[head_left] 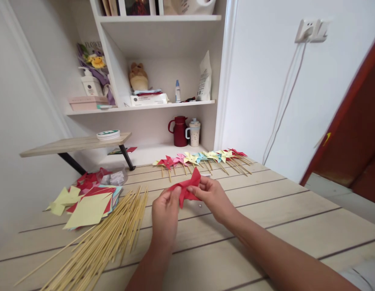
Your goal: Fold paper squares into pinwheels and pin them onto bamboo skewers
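Note:
Just above the table, a red paper pinwheel [185,190] is held between both hands. My left hand [165,214] pinches its left side with thumb and fingers. At its right side my right hand [212,199] grips the paper, the thumb pressed near the middle. No stick shows on this pinwheel. A small silvery bit [200,205] lies on the tabletop under the hands. To the left of my left hand spreads a heap of thin wooden sticks [114,230]. Beyond the hands lies a row of finished pinwheels on sticks [192,158] in red, pink, yellow and blue.
Coloured paper squares [89,208] are stacked at the left, beside a yellow cut pinwheel sheet [64,200] and a clear box with small white parts [116,177]. A small wooden stand [75,145] rises behind them. A red jug [180,131] and a cup [194,133] stand in the shelf.

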A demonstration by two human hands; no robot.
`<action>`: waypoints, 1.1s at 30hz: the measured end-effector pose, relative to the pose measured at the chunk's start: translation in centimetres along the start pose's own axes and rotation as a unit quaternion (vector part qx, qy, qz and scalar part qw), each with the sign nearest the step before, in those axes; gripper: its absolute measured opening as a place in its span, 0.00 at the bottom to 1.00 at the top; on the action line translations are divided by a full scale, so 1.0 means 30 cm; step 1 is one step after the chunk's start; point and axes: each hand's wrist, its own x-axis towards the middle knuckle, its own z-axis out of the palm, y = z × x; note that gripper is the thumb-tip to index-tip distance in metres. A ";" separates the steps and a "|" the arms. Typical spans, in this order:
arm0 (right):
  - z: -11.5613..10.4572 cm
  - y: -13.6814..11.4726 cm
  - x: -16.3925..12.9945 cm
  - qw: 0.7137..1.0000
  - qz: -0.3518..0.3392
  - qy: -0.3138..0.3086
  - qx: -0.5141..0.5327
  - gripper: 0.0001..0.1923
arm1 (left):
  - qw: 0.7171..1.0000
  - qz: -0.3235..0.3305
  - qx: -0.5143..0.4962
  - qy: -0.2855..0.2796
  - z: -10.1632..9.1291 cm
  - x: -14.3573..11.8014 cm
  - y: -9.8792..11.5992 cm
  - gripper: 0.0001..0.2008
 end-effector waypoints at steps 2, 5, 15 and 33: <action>0.000 -0.003 0.005 0.999 0.016 0.005 0.034 0.14 | 1.000 -0.014 -0.015 -0.014 -0.003 -0.002 0.008 0.21; -0.002 -0.004 0.011 0.999 0.015 0.011 0.045 0.16 | 1.000 -0.011 -0.002 0.015 -0.004 -0.005 0.025 0.26; -0.002 -0.003 0.004 0.999 0.002 0.006 0.043 0.14 | 0.997 0.040 0.049 0.040 -0.029 0.038 -0.030 0.12; -0.038 -0.081 -0.044 0.815 -0.462 0.026 -0.349 0.08 | 0.874 0.417 0.228 0.097 -0.022 -0.013 -0.001 0.06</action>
